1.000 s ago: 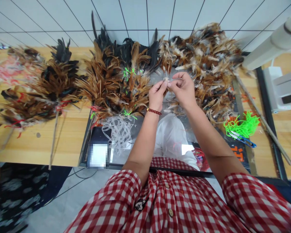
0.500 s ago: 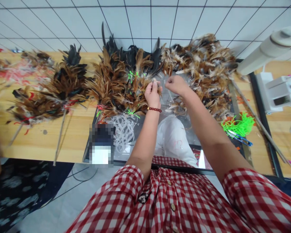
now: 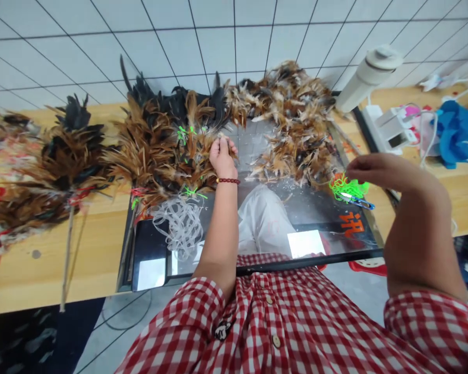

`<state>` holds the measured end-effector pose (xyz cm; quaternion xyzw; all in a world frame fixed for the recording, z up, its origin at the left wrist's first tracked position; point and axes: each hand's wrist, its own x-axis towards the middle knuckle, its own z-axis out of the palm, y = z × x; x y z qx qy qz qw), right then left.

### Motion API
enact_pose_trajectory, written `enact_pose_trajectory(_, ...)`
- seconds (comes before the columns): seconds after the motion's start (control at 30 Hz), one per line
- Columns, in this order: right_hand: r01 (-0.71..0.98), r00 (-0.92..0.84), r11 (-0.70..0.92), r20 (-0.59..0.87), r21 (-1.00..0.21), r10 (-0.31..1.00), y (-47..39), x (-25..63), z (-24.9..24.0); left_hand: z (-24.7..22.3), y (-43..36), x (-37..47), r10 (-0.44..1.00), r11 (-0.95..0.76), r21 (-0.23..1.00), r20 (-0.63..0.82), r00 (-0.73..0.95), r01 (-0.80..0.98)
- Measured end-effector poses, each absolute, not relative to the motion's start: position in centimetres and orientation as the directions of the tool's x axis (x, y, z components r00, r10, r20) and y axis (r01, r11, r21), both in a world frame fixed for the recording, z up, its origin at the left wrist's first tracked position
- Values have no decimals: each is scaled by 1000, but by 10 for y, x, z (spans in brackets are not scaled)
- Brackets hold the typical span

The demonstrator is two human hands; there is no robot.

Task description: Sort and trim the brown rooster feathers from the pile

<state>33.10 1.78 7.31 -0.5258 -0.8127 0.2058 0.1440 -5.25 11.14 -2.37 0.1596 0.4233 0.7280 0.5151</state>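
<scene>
My left hand [image 3: 223, 156], with a beaded bracelet at the wrist, is closed on brown feathers [image 3: 233, 150] whose quill ends show at the fingertips. My right hand [image 3: 368, 170] hangs over a bundle of bright green strings [image 3: 345, 188] at the right edge of the dark glass panel; its fingers point down and are partly hidden, so their hold cannot be made out. Blue-handled snips [image 3: 361, 203] lie against the strings. Brown and black feather bunches [image 3: 152, 140] with green ties are left of my left hand, and loose brown feathers [image 3: 296, 140] are piled between my hands.
White clear strips [image 3: 179, 223] and a phone [image 3: 150, 259] lie at the panel's left front. Feather bunches on sticks [image 3: 68, 249] are farther left. A pale bottle [image 3: 368, 78], a white charger [image 3: 393, 130] and blue cloth [image 3: 458, 132] stand or lie at the right.
My right hand has moved from beside my left hand to the green strings on the right. My left hand keeps its hold on the feathers. The view has turned to the right.
</scene>
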Motion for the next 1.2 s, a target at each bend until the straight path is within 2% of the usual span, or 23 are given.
enact_pose_trajectory(0.07,884,-275,340,231,-321,933,14,319,64,-24,111,-51,888,-120,777,-195,-418,-618)
enact_pose_trajectory(0.1,901,-242,322,280,-291,929,15,302,63,-24,111,-50,888,-119,779,-193,-417,-616)
enact_pose_trajectory(0.13,882,-245,341,302,-325,921,17,280,64,-23,111,-49,889,-117,781,-193,-415,-613)
enact_pose_trajectory(0.2,821,-384,429,193,-376,903,24,226,67,-22,110,-49,888,-115,783,-195,-416,-611)
enact_pose_trajectory(0.3,752,-590,562,27,-345,807,39,150,64,-19,108,-49,888,-111,783,-199,-415,-613)
enact_pose_trajectory(0.4,754,-649,608,-132,-249,749,54,106,49,-17,105,-49,894,-99,785,-201,-401,-612)
enact_pose_trajectory(0.47,753,-655,613,-177,-241,735,66,96,37,-15,104,-49,899,-86,787,-203,-388,-610)
enact_pose_trajectory(0.5,750,-649,591,-153,-298,746,74,95,32,-15,103,-48,901,-79,787,-206,-382,-612)
enact_pose_trajectory(0.57,692,-571,464,-27,-553,821,91,97,25,-13,101,-47,903,-67,778,-219,-370,-625)
enact_pose_trajectory(0.63,466,-396,273,78,-842,915,108,100,22,-13,99,-45,908,-51,766,-231,-349,-641)
enact_pose_trajectory(0.7,184,-262,127,76,-975,962,120,98,20,-15,99,-43,917,-37,761,-233,-325,-648)
enact_pose_trajectory(0.77,5,-236,57,54,-998,970,123,91,18,-19,100,-41,917,-42,765,-226,-328,-643)
enact_pose_trajectory(0.87,-106,-212,16,38,-994,976,119,76,10,-24,102,-39,908,-56,774,-223,-355,-630)
enact_pose_trajectory(1.07,-123,-173,-22,0,-992,985,114,67,1,-22,97,-41,949,43,706,-249,-191,-707)
enact_pose_trajectory(1.2,-115,-145,-69,-52,-991,988,115,71,5,-20,93,-43,961,110,713,-254,-109,-692)
